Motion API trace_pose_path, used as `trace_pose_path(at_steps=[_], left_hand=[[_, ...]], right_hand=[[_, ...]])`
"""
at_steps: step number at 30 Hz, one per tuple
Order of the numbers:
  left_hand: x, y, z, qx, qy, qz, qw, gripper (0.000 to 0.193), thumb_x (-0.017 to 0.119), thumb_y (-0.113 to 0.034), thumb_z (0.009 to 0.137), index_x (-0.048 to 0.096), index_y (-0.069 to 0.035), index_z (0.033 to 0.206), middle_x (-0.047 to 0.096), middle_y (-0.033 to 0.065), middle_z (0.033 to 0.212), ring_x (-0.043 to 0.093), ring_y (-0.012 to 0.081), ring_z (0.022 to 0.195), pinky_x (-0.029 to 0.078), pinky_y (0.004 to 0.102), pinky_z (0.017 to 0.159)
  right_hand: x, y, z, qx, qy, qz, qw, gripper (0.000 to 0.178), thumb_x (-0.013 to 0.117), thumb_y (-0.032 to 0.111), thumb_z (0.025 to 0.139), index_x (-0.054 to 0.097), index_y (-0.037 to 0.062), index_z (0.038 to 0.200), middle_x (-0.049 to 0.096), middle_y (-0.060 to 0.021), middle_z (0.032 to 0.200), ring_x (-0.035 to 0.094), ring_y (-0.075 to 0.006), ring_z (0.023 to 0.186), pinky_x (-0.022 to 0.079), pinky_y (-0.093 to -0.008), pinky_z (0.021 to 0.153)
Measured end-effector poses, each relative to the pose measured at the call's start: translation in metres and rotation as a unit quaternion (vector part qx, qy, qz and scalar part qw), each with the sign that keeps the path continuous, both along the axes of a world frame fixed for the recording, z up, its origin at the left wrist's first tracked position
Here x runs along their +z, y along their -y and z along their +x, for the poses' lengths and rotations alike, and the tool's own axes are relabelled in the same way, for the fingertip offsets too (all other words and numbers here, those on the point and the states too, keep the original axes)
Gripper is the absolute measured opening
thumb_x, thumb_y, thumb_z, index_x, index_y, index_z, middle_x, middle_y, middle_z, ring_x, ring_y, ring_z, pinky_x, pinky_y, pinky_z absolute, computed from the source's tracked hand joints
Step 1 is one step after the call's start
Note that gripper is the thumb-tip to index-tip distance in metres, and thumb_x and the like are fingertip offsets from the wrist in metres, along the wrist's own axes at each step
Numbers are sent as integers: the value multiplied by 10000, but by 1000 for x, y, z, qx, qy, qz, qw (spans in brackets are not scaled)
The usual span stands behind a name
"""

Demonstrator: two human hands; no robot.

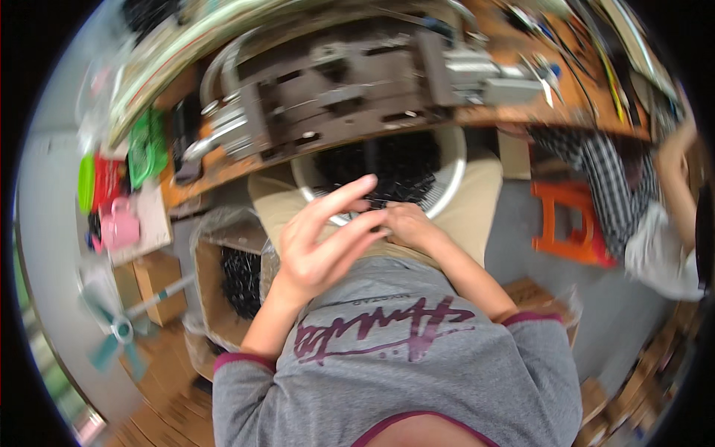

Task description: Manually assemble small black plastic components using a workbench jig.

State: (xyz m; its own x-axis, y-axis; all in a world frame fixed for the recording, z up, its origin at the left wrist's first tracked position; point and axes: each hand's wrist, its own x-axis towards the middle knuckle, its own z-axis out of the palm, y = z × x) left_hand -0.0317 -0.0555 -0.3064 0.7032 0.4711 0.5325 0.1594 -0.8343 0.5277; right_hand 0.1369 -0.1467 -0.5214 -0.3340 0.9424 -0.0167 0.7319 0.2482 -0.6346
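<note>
My left hand is raised over my lap, its fingers stretched out and apart, and I see nothing held in it. Close beside its fingertips is my right hand, with the fingers curled together at the near rim of a white basket. Whatever those fingers hold, if anything, is too small or hidden to name. The basket sits between my knees under the bench edge, and many small black pieces lie in it.
Ahead, a dark metal fixture stands on the wooden bench. To the left are an open carton of black pieces, a pink mug, a green basket and a fan. An orange stool and another person are on the right.
</note>
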Motion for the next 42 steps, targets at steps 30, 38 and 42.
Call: trace_pose_path(at_steps=[30,38,42], left_hand=[[-9,11,8,-16,-76,13,997,322,809,56,739,722,23,1047,590,188,1338,670,247,960,555,341,840],[-1,-6,27,8,9,25,1000,408,864,-37,668,760,-43,1063,623,181,1301,658,289,1046,564,368,879],[11,-15,19,25,41,3,999,408,841,-41,678,754,-28,1076,642,179,1291,664,294,1072,550,376,895]], right_hand=[[-11,-12,-31,-31,32,50,998,105,679,112,706,748,63,768,721,-61,848,654,-268,984,554,-391,785],[-1,-9,-21,5,44,13,999,128,693,144,691,744,53,766,710,-51,879,622,-259,1010,538,-395,801],[-2,-7,-16,18,75,46,996,106,684,131,685,729,54,744,699,-61,857,625,-263,989,539,-402,786]])
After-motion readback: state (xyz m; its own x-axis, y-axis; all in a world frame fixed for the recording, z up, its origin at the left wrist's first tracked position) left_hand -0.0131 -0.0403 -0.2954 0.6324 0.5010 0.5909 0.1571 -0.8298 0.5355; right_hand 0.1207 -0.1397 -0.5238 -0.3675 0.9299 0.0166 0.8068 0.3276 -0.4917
